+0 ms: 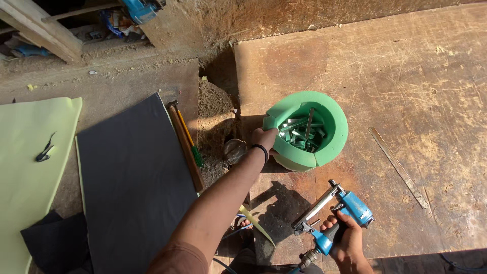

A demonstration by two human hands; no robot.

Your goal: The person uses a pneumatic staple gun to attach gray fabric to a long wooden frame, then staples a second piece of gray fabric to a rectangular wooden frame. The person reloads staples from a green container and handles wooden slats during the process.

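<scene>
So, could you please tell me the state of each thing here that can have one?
left hand: reaching into the rim of the green foam container, wristband on.
right hand: closed around the stapler's grip.
blue pneumatic stapler: held just above the wooden board, hose fitting attached.
green foam container: upright, open, holding metal staple strips.
metal ruler: lying flat on the wooden board.
dark sheet: lying flat on the floor.

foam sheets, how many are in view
2: a light green foam sheet at far left and a dark grey foam sheet beside it, left of the left arm. More may be out of frame.
</scene>
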